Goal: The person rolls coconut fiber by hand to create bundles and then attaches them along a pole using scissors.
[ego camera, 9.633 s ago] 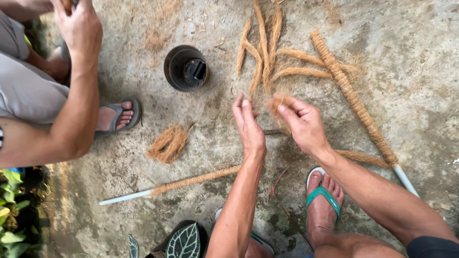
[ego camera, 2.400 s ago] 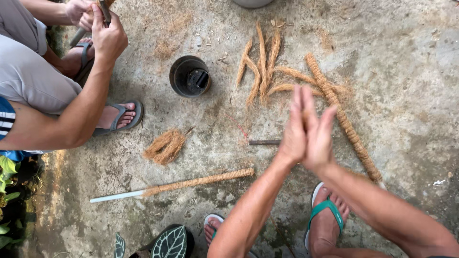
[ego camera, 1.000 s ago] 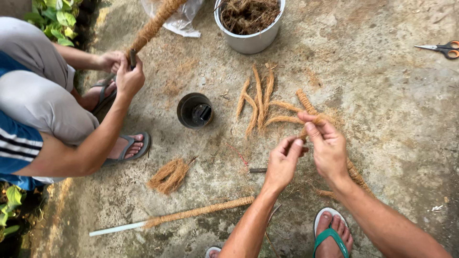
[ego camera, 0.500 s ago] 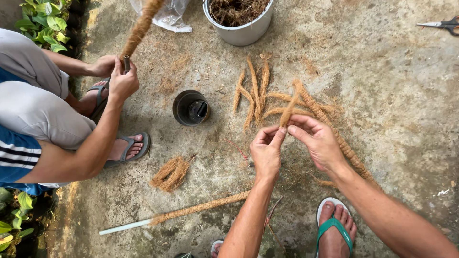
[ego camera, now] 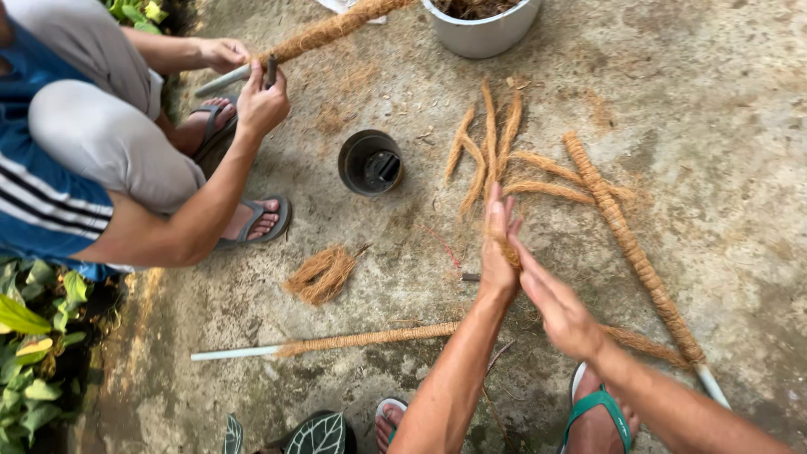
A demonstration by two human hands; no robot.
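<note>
**Fibre strand pinched between your flat palms**

Your left hand [ego camera: 498, 252] and right hand [ego camera: 555, 298] are pressed together with fingers stretched out flat, and a short strand of coir fibre [ego camera: 507, 250] sits trapped between them — only its brown middle shows where the palms meet. The strand runs roughly along your fingers, pointing away from you toward the laid-out fibre rolls [ego camera: 492, 151]. Your left hand stands further forward and covers most of the strand; the right lies behind and slightly lower, blurred, so its exact contact is hard to read.

The rolls lie fanned just beyond your fingertips. To your right, a long coir-wrapped pole [ego camera: 626, 244] slants away across the ground; a thinner, partly wrapped stick [ego camera: 336, 343] lies crosswise under your forearms. A loose tuft of fibre [ego camera: 319, 273] rests to the left, near a small black pot [ego camera: 370, 162], and a grey bucket [ego camera: 483, 29] stands at the far edge.

The surface is rough, dusty concrete. Across from you a crouching person's hand [ego camera: 262, 101] grips another wrapped pole [ego camera: 328, 32] — keep that apart from your own. Green leaves [ego camera: 34, 336] edge the left side.
</note>
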